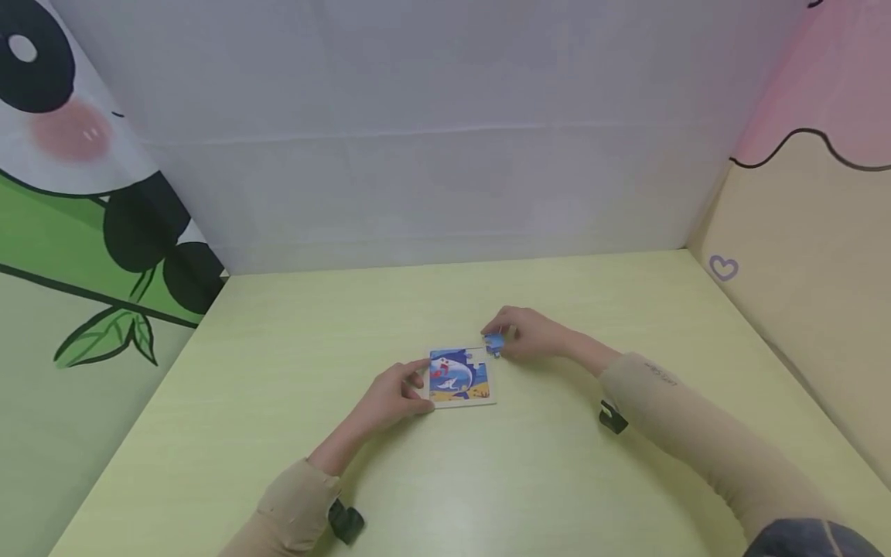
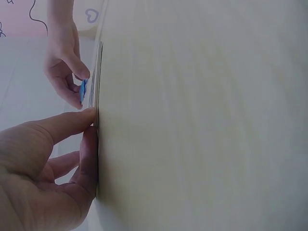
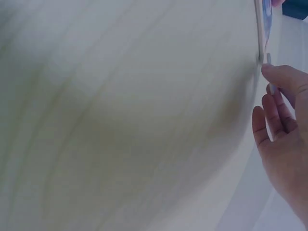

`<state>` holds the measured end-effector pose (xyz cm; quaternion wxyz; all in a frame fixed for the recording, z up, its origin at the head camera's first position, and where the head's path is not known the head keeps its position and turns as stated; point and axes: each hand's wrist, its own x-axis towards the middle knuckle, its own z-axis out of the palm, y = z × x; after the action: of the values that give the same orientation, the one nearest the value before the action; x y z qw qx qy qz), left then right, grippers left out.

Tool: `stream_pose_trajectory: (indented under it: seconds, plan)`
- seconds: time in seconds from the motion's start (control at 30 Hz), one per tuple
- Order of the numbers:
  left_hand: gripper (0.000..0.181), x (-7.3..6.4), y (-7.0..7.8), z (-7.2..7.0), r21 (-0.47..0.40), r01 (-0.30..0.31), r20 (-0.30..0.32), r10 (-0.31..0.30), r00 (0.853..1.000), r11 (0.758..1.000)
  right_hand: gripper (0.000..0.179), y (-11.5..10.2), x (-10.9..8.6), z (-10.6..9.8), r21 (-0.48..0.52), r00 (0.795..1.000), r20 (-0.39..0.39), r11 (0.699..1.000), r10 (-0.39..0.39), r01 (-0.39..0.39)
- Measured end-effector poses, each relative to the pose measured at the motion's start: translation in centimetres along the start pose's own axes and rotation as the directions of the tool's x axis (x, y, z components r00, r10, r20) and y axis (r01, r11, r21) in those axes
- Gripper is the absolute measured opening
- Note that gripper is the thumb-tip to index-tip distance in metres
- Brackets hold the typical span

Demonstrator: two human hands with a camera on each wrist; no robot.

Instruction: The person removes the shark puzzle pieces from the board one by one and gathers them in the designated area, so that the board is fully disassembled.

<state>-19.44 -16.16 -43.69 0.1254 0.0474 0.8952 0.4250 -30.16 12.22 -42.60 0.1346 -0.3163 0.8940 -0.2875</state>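
A small square jigsaw puzzle (image 1: 454, 374) with a pale frame lies flat on the table, showing a white-and-blue sea animal over yellow sand. Its upper right corner has a gap where the bare tray shows. My left hand (image 1: 390, 396) grips the puzzle's left side, thumb at the near corner and index finger higher on the edge. Just beyond the upper right corner, my right hand (image 1: 534, 334) pinches a blue puzzle piece (image 1: 493, 344) between thumb and fingers. In the right wrist view the piece (image 3: 271, 88) is mostly hidden by the fingers, close to the board's edge.
The light yellow table (image 1: 313, 325) is bounded by a pale back wall (image 1: 445, 186). Painted panels flank it, with a cartoon face and leaves at left and a purple heart (image 1: 724, 268) at right. Dark wrist devices (image 1: 346, 522) hang under both sleeves.
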Motion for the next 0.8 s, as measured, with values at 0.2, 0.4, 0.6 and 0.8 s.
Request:
stream_pose_trajectory:
  seconds: [0.2,0.4,0.6,0.8]
  plan:
    - [0.073,0.1,-0.1,0.1,-0.003,0.004,-0.002,-0.004,1.0,1.0,0.039,3.1,-1.6,-1.1,0.034,0.996,-0.078,0.999,0.036,-0.033]
    - [0.073,0.0,0.1,0.2,0.004,0.006,0.002,-0.006,1.0,1.0,0.036,6.2,-3.5,-2.5,0.073,0.989,-0.136,0.996,0.065,-0.056]
    - [0.073,-0.1,0.1,0.2,0.004,0.009,0.004,-0.009,1.0,1.0,0.036,9.1,-5.5,-4.0,0.081,0.977,-0.195,0.994,0.083,-0.068]
    - [0.073,0.0,0.0,0.1,0.021,0.006,0.007,-0.007,1.0,1.0,0.035,11.3,-7.1,-5.1,0.067,0.971,-0.21,0.992,0.115,-0.103]
